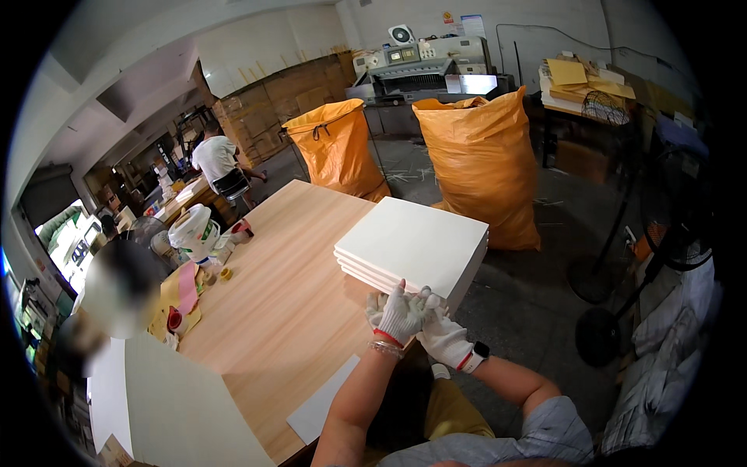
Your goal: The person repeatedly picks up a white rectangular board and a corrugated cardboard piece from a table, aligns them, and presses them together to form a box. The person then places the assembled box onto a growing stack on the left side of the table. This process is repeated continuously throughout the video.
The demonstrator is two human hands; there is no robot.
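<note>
1. Tabletop [272, 288]: big, pale wood-look thing, stack's parked by its right edge.
2. Stack [412, 241]: plain white, smooth blank top, square corners, layers kinda staggered at the left end. Sits just past the hands.
3. Left hand [394, 315]: gloved, one finger poking up in front of the stack, others bent.
4. Right hand [447, 341]: gloved too, angled in, fingers meeting the left's. Can't tell if either's pinching anything.

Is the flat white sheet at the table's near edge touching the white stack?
Apart. The head view shows it: bare wood of the table lies between the flat white sheet and the white stack.
</note>
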